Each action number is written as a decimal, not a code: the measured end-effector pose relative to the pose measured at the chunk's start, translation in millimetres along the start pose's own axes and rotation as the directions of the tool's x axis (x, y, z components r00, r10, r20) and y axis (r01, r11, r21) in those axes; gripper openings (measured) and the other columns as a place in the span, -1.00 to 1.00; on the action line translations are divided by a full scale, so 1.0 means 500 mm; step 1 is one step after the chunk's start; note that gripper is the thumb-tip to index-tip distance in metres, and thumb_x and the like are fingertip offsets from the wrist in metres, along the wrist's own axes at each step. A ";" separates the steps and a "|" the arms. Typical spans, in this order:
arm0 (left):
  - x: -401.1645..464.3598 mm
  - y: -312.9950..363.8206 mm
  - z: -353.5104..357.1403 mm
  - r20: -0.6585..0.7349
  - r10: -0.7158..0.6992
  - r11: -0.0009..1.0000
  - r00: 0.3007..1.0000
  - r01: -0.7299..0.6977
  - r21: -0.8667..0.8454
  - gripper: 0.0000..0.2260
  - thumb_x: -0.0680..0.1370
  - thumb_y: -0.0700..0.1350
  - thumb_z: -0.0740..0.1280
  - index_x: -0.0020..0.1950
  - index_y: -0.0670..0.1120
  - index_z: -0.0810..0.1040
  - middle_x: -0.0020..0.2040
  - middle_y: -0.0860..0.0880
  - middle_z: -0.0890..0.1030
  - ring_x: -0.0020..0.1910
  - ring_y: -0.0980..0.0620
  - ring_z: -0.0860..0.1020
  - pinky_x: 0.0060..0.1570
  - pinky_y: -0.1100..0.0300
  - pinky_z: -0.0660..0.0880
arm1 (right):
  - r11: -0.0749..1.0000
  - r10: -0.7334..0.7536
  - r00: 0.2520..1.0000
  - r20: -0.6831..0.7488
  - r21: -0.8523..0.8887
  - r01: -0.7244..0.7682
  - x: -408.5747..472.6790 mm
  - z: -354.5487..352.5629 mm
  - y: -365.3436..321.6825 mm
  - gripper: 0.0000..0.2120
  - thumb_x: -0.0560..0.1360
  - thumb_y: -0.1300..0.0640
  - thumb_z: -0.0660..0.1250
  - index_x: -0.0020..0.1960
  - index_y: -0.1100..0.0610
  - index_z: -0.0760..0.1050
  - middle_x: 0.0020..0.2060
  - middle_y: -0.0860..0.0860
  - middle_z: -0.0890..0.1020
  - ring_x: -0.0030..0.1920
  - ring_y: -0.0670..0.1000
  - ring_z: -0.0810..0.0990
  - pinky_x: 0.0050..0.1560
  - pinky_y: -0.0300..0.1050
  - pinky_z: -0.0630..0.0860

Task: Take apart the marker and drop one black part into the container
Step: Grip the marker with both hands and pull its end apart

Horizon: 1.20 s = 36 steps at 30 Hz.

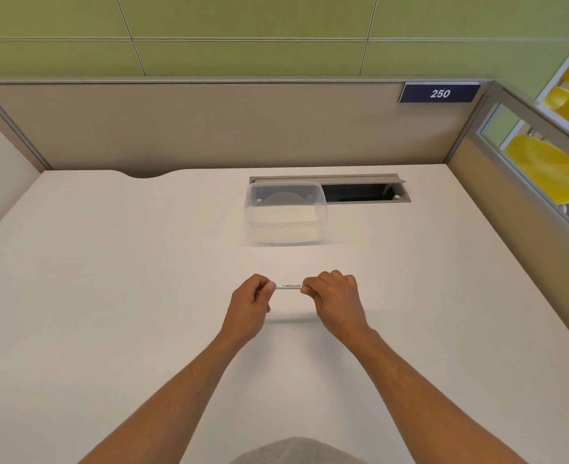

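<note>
A white whiteboard marker (288,286) with small printed lettering is held level above the white desk, running left to right. My left hand (250,304) pinches its left end and my right hand (333,298) grips its right end, so both ends and any black parts are hidden by my fingers. A clear plastic container (286,212) without a lid stands farther back on the desk, a little beyond the hands, and holds nothing that I can see.
Behind the container an open cable slot (363,192) is cut into the desk (109,296). Beige partition walls (209,128) close the back and right side. A label reading 250 (439,93) hangs at the back right.
</note>
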<state>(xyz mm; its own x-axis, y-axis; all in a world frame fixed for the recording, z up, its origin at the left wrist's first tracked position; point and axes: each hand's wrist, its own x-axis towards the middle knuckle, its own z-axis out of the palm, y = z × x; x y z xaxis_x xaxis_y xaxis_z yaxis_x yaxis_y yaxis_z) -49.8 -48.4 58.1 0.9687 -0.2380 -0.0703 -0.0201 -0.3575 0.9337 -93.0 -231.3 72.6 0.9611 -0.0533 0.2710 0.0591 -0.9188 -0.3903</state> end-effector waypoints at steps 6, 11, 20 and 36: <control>0.002 0.016 -0.006 0.032 -0.097 0.994 0.995 0.099 -0.056 -0.62 0.63 0.02 0.20 -0.35 -0.11 0.35 -0.44 0.01 0.35 -0.41 -0.04 0.33 -0.37 0.16 0.31 | 1.000 -0.010 1.000 0.005 0.012 0.010 -0.004 0.001 -0.007 -0.87 0.54 0.05 0.29 -0.11 0.06 0.57 -0.32 0.00 0.57 -0.25 0.11 0.45 -0.18 -0.04 0.23; 0.001 0.019 -0.009 0.054 -0.130 0.980 0.990 0.137 -0.147 -0.58 0.61 0.09 0.21 -0.35 -0.15 0.41 -0.49 0.04 0.38 -0.48 0.00 0.35 -0.44 0.28 0.34 | 1.000 -0.011 1.000 -0.006 0.016 0.011 -0.003 -0.003 -0.010 -0.88 0.53 0.07 0.30 -0.11 0.06 0.57 -0.32 0.00 0.57 -0.26 0.11 0.45 -0.18 -0.03 0.26; -0.007 0.012 -0.010 0.069 -0.042 0.998 0.997 0.045 -0.048 -0.84 0.61 -0.09 0.25 -0.15 -0.10 0.48 -0.34 0.02 0.47 -0.41 0.06 0.45 -0.32 0.25 0.40 | 1.000 -0.008 1.000 -0.005 0.019 0.008 -0.001 -0.007 -0.005 -0.88 0.53 0.07 0.30 -0.10 0.07 0.59 -0.32 0.01 0.58 -0.25 0.11 0.46 -0.17 -0.01 0.27; -0.004 0.014 -0.007 0.060 -0.097 0.990 0.993 0.103 -0.100 -0.66 0.59 0.12 0.24 -0.25 -0.10 0.47 -0.43 -0.03 0.47 -0.46 0.05 0.41 -0.38 0.33 0.39 | 1.000 0.009 0.999 -0.036 0.005 -0.009 -0.007 -0.006 -0.007 -0.92 0.51 0.09 0.34 -0.11 0.06 0.59 -0.33 0.00 0.59 -0.27 0.12 0.47 -0.19 -0.04 0.24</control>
<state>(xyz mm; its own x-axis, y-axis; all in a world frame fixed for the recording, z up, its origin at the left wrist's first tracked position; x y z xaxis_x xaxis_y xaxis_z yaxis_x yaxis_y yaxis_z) -51.0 -47.1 66.0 0.9494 -0.2564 -0.1814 0.1042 -0.2876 0.9521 -97.2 -229.3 75.9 0.9513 -0.0754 0.2990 0.0521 -0.9164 -0.3969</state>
